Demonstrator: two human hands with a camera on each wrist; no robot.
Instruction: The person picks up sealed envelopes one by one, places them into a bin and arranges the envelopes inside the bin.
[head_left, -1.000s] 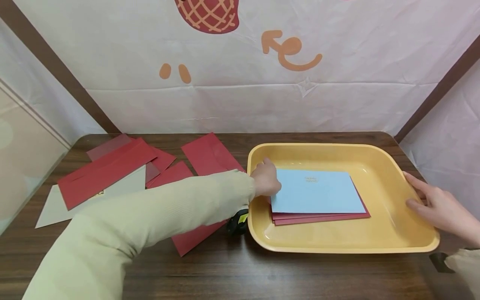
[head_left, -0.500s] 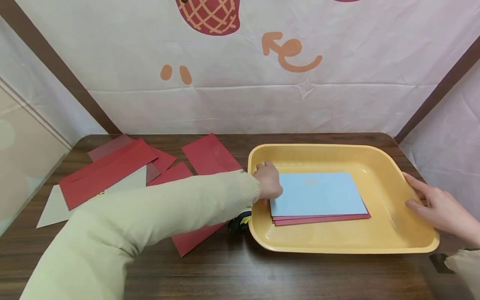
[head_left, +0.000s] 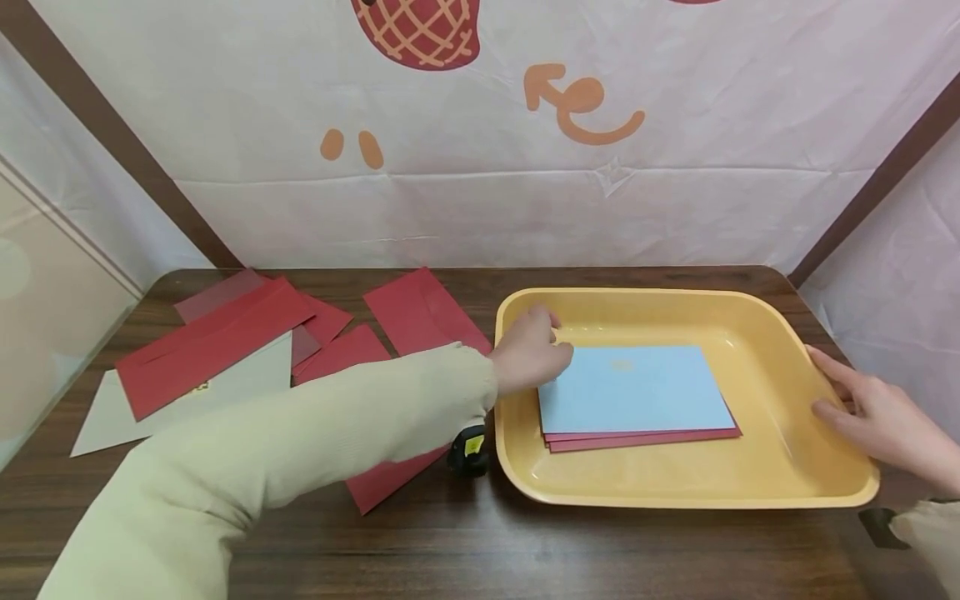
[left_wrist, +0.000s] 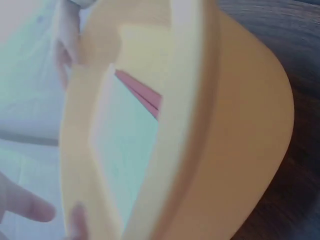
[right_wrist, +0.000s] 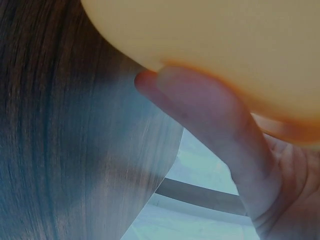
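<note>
A light blue envelope (head_left: 633, 396) with small gold print lies flat on top of red envelopes (head_left: 645, 440) in a yellow tray (head_left: 757, 433). Over the tray's left side is my left hand (head_left: 528, 354), its fingers apart and loosely bent beside the blue envelope's far left corner. The left wrist view has its fingertip (left_wrist: 40, 209) clear of the blue envelope (left_wrist: 125, 145), nothing between the fingers. My right hand (head_left: 881, 417) holds the tray's right rim, and its thumb (right_wrist: 200, 100) presses on the yellow wall in the right wrist view.
Several red envelopes (head_left: 217, 337) lie scattered on the wooden table (head_left: 562, 550) to the left, one across a cream envelope (head_left: 105, 417). My left sleeve (head_left: 315, 425) passes over some of them. A printed cloth (head_left: 465, 217) hangs behind the table.
My left hand has let go of the blue envelope, its fingers spreading and drawing back slightly left. The envelope has settled a little nearer on the stack. My right hand stays on the tray.
</note>
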